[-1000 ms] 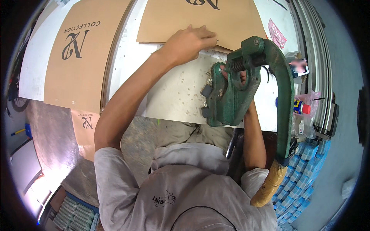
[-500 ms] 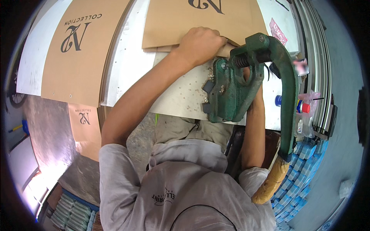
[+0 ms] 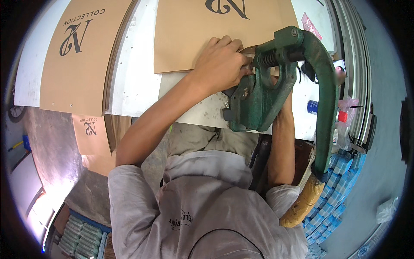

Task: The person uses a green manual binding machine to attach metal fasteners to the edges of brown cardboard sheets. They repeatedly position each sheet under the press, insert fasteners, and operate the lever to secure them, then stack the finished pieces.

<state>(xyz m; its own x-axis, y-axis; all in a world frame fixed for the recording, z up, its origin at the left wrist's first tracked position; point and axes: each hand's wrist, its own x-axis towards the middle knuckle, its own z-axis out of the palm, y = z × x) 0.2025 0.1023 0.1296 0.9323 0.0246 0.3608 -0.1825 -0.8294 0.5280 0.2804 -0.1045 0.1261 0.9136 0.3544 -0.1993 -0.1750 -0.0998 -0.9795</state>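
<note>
Left hand: the left hand (image 3: pixel 222 64) lies knuckles-up, fingers curled and pressed down on the near right corner of the brown paper sheet (image 3: pixel 202 39), pinning it at the mouth of the press.
Right hand: the right hand (image 3: pixel 282 88) is mostly hidden behind the green body; only the forearm rising to it shows, so I cannot tell whether it is closed on anything.
Press: the green cast-iron hand press (image 3: pixel 258 101) stands at the near edge of the tabletop (image 3: pixel 138 82), with a coiled spring at its head and a long curved lever (image 3: pixel 325 108) sweeping right and near, ending in a tan tape-wrapped grip (image 3: pixel 302 205).
Doing it well: judging from the pose, the sheet's corner should sit flat and square under the punch, fingertips kept clear of the head.
Materials: matte kraft paper with dark lettering; chipped, greasy green paint; white tabletop speckled with small punched bits.
Surroundings: a second brown sheet stack (image 3: pixel 82 56) lies far left; a blue bottle with a red cap (image 3: pixel 325 110) sits right of the press; blue-and-white packets (image 3: pixel 343 172) are stacked near right.
</note>
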